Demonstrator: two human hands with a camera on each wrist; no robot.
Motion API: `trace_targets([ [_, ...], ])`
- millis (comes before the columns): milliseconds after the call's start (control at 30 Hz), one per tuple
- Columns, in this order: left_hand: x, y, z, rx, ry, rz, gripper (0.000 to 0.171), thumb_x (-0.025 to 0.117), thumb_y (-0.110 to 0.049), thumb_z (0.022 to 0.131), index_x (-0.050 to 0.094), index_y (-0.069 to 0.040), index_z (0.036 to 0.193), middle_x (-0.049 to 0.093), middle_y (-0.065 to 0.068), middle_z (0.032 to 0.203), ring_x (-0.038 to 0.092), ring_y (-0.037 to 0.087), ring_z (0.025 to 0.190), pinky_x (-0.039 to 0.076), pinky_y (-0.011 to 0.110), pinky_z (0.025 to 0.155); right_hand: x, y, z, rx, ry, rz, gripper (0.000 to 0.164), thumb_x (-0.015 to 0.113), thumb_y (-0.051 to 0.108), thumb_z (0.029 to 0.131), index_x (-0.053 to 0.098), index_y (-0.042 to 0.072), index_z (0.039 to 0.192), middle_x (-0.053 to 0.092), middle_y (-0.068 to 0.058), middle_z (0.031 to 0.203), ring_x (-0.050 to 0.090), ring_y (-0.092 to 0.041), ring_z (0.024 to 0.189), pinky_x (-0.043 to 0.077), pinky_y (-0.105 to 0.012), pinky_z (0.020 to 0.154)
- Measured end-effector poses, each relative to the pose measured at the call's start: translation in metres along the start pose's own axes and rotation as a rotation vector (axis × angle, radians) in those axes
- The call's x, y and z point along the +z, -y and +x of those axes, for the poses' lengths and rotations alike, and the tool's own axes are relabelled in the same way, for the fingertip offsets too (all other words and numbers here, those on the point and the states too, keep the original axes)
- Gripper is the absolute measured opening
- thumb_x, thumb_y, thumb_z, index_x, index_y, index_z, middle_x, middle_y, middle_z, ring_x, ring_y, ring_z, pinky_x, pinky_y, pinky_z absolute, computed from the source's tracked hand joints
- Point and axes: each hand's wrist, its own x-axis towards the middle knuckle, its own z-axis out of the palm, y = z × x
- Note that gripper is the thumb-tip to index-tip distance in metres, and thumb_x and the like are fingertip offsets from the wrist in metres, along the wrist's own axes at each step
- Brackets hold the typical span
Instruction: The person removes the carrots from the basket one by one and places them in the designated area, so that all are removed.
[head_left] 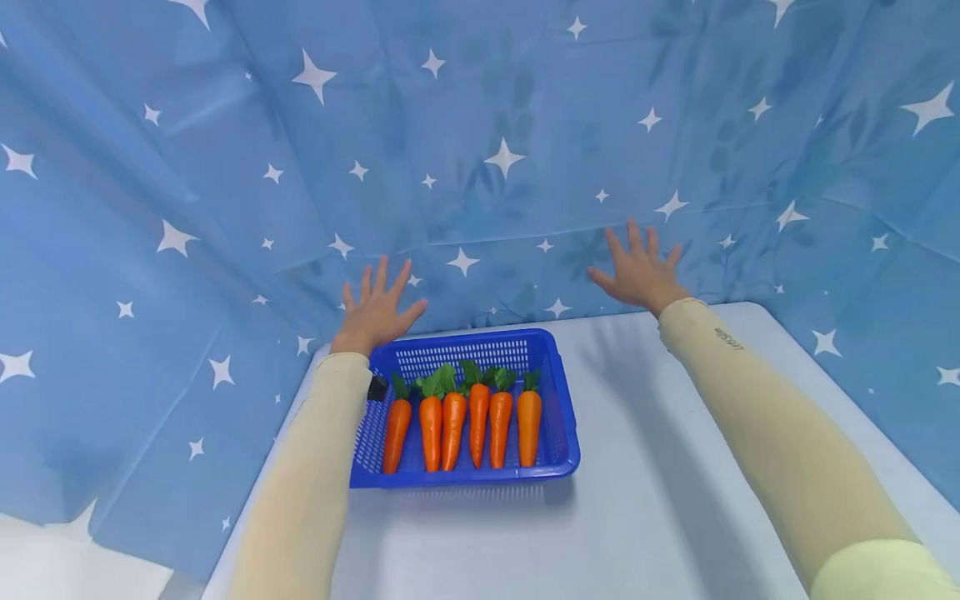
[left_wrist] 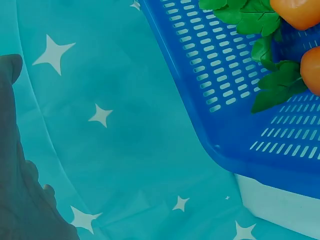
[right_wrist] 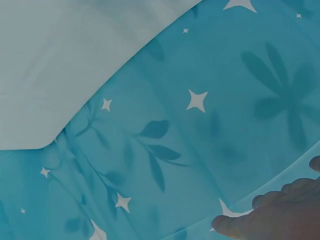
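Note:
Above the back left corner of a blue plastic basket [head_left: 567, 417], my left hand [head_left: 372, 315] is held up with fingers spread, holding nothing. My right hand [head_left: 641, 271] hovers over the table's back edge, its fingers also spread and nothing in them. Several orange carrots [head_left: 478, 425] with green leafy tops lie side by side in the basket, tops toward the back. In the left wrist view, part of the left hand [left_wrist: 27, 165] shows at the left, apart from the basket [left_wrist: 215, 145]. The right wrist view catches the right hand [right_wrist: 280, 212] at the lower right corner.
The basket stands on a white table [head_left: 622, 517], left of its middle. A blue curtain [head_left: 480, 150] with white stars hangs behind the table and along both sides. A small black object [head_left: 377, 388] shows beside the left wrist. Beige sleeves cover both forearms.

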Motion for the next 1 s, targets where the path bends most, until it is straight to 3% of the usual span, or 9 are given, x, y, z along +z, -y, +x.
trace_targets([
  [333, -0.008, -0.005, -0.013, 0.032, 0.005, -0.012, 0.086, 0.041, -0.065, 0.108, 0.001, -0.027, 0.174, -0.012, 0.014, 0.179, -0.012, 0.044, 0.162, -0.012, 0.073, 0.122, 0.003, -0.010, -0.001, -0.010, -0.015, -0.003, 0.091, 0.047, 0.058, 0.108, 0.008, 0.007, 0.172, -0.010, -0.030, 0.174, -0.012, -0.059, 0.156, -0.011, -0.087, 0.111],
  [667, -0.009, 0.013, -0.057, 0.083, 0.005, -0.038, 0.094, 0.044, -0.066, 0.107, -0.001, -0.018, 0.174, -0.011, 0.016, 0.178, -0.011, 0.043, 0.162, -0.013, 0.072, 0.122, 0.003, -0.012, -0.009, -0.032, -0.011, 0.017, 0.092, 0.048, 0.058, 0.108, 0.008, 0.005, 0.172, -0.011, -0.031, 0.174, -0.012, -0.060, 0.156, -0.009, -0.088, 0.110],
  [1000, 0.016, 0.036, -0.102, 0.053, 0.040, -0.075, 0.098, 0.053, -0.060, 0.107, -0.003, -0.015, 0.173, -0.009, 0.021, 0.178, -0.002, 0.050, 0.161, -0.006, 0.074, 0.122, 0.009, -0.012, -0.008, -0.044, -0.006, 0.010, 0.090, 0.049, 0.055, 0.109, 0.010, 0.004, 0.171, -0.009, -0.032, 0.174, -0.009, -0.062, 0.155, -0.006, -0.089, 0.110],
])
